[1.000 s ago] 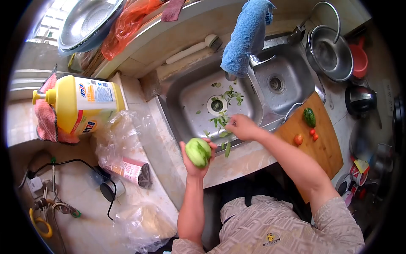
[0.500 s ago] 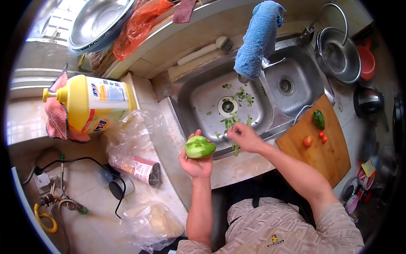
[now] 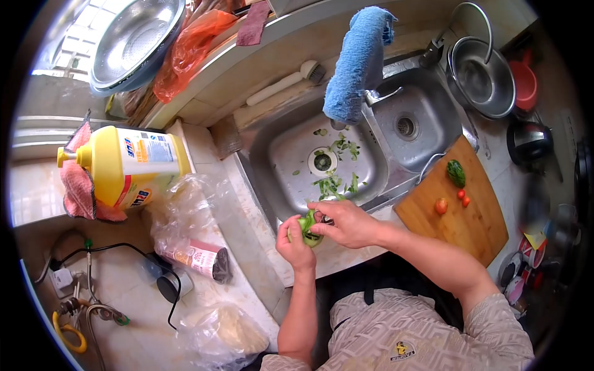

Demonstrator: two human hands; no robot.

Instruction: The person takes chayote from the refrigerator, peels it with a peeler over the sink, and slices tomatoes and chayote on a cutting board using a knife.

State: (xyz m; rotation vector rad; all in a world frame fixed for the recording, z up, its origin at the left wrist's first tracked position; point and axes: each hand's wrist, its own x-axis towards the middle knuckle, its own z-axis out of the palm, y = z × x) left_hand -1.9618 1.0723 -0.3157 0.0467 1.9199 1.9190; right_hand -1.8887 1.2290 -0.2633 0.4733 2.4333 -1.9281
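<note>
Head view: by the left hand (image 3: 296, 248), the green vegetable (image 3: 307, 224) is gripped near the sink (image 3: 270, 148); by the right hand (image 3: 351, 226), a small, half-hidden tool (image 3: 326, 220) is held to it. The vegetable seems firm, slippery where bare, best cupped underneath.

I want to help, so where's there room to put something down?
The cutting board has room between the tomatoes and its end away from the sink. The small basin is bare around its drain. It's crowded by the plastic bag and packet, and peels litter the big basin.
</note>
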